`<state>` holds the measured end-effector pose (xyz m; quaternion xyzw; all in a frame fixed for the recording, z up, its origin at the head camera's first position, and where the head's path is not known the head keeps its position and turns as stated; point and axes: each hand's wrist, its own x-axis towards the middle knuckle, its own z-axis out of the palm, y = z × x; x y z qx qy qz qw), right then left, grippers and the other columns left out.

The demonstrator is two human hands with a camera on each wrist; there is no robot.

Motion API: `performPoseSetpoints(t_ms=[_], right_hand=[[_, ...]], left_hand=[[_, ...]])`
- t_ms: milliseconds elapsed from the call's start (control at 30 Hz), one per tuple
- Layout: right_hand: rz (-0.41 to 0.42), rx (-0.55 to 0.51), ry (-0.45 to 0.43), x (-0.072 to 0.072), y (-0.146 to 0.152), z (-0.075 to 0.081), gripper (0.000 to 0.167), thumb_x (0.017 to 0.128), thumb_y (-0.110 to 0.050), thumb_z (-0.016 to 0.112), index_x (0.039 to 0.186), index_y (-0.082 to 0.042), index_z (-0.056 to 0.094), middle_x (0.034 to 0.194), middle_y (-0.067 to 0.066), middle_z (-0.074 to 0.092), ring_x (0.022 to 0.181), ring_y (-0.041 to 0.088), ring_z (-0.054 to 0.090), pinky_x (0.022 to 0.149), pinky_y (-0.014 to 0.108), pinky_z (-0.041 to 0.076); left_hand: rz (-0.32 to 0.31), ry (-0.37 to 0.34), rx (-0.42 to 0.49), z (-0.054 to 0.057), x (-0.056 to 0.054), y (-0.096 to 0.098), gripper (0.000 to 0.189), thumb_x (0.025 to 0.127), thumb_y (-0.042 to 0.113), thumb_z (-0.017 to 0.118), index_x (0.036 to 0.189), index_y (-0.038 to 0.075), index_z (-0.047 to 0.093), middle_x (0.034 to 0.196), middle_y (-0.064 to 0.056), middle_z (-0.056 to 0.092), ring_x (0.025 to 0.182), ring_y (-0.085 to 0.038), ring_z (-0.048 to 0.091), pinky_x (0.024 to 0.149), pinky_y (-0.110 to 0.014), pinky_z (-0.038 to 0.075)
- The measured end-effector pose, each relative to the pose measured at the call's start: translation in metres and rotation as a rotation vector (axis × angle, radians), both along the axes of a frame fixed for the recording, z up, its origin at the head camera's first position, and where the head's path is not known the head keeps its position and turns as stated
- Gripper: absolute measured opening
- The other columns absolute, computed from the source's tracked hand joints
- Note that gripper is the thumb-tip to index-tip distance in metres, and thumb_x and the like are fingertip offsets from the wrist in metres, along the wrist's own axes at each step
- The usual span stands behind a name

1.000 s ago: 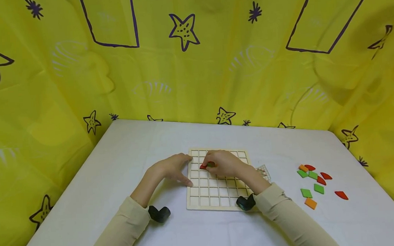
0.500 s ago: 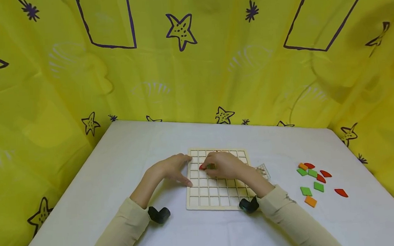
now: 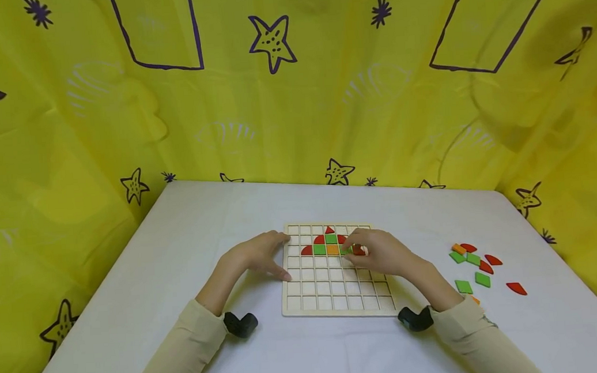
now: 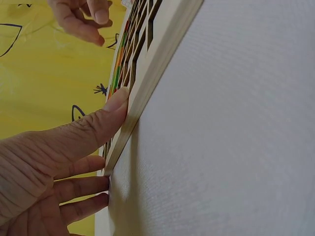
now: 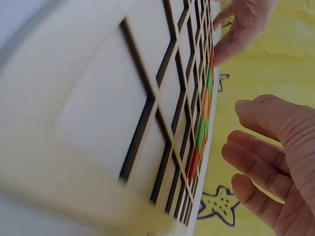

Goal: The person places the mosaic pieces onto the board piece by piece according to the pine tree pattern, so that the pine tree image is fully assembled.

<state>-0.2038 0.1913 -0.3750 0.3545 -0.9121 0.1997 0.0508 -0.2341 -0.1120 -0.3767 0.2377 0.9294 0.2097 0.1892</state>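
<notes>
A pale wooden grid board (image 3: 323, 289) lies on the table. Coloured pieces sit in its upper cells: a red triangle (image 3: 330, 229) at the top, green squares (image 3: 319, 249), an orange square (image 3: 332, 249) and red quarter-rounds (image 3: 307, 250). My left hand (image 3: 262, 255) rests on the board's left edge; in the left wrist view the thumb (image 4: 117, 100) touches the rim, with straight fingers along its side. My right hand (image 3: 383, 250) hovers over the right end of the coloured row, partly covering it. In the right wrist view its loosely bent fingers (image 5: 253, 155) hold nothing and stand apart from the board.
Right of the board lie loose pieces: red quarter-rounds (image 3: 516, 288), green diamonds (image 3: 483, 280) and orange ones (image 3: 459, 248), one partly behind the right sleeve (image 3: 469, 325). A yellow patterned curtain (image 3: 325, 115) encloses the white table (image 3: 217, 215) at the back and sides.
My right hand has let go of the red piece at the row's left end and moved right, uncovering the coloured pieces and covering the small printed card. My left hand stays put.
</notes>
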Motion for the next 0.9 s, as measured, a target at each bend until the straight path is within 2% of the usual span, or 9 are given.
performPoseSetpoints(t_ms=[167, 300, 467, 700, 900], right_hand=[[-0.077, -0.004, -0.028, 0.007, 0.025, 0.004, 0.012, 0.093, -0.015, 0.076, 0.104, -0.01, 0.076, 0.096, -0.004, 0.071, 0.082, 0.013, 0.064, 0.064, 0.024, 0.052], [-0.122, -0.023, -0.039, 0.012, 0.044, 0.007, 0.012, 0.093, -0.013, 0.075, 0.105, -0.01, 0.075, 0.097, -0.004, 0.07, 0.078, 0.009, 0.061, 0.059, 0.023, 0.05], [-0.139, -0.058, -0.005, 0.016, 0.065, 0.009, 0.015, 0.09, -0.008, 0.078, 0.104, -0.008, 0.075, 0.097, -0.002, 0.07, 0.07, 0.006, 0.057, 0.055, 0.022, 0.047], [-0.149, -0.103, 0.075, 0.023, 0.086, 0.012, 0.019, 0.086, -0.002, 0.08, 0.104, -0.005, 0.075, 0.098, 0.005, 0.073, 0.07, 0.005, 0.057, 0.053, 0.021, 0.046], [-0.186, -0.123, 0.13, 0.028, 0.102, 0.012, 0.02, 0.084, 0.0, 0.081, 0.102, -0.005, 0.075, 0.097, 0.006, 0.074, 0.072, 0.003, 0.059, 0.054, 0.021, 0.048]], left_hand=[[0.007, -0.008, -0.01, 0.0, 0.0, 0.001, 0.095, 0.077, 0.033, 0.092, 0.153, 0.002, 0.044, 0.157, -0.017, 0.044, 0.148, -0.032, 0.038, 0.122, -0.047, 0.032], [0.004, -0.008, -0.014, 0.001, 0.0, 0.001, 0.095, 0.077, 0.033, 0.092, 0.153, 0.002, 0.044, 0.157, -0.017, 0.044, 0.148, -0.032, 0.038, 0.122, -0.047, 0.032], [-0.007, 0.001, -0.016, 0.0, -0.001, 0.0, 0.095, 0.077, 0.034, 0.092, 0.152, 0.002, 0.043, 0.156, -0.017, 0.044, 0.147, -0.033, 0.039, 0.122, -0.047, 0.032], [-0.009, 0.009, -0.013, -0.002, -0.002, -0.001, 0.096, 0.077, 0.034, 0.092, 0.152, 0.002, 0.044, 0.156, -0.018, 0.045, 0.147, -0.033, 0.039, 0.122, -0.047, 0.033], [-0.007, 0.009, -0.015, -0.002, -0.001, -0.001, 0.096, 0.076, 0.035, 0.092, 0.153, 0.002, 0.043, 0.157, -0.018, 0.044, 0.148, -0.034, 0.038, 0.122, -0.048, 0.032]])
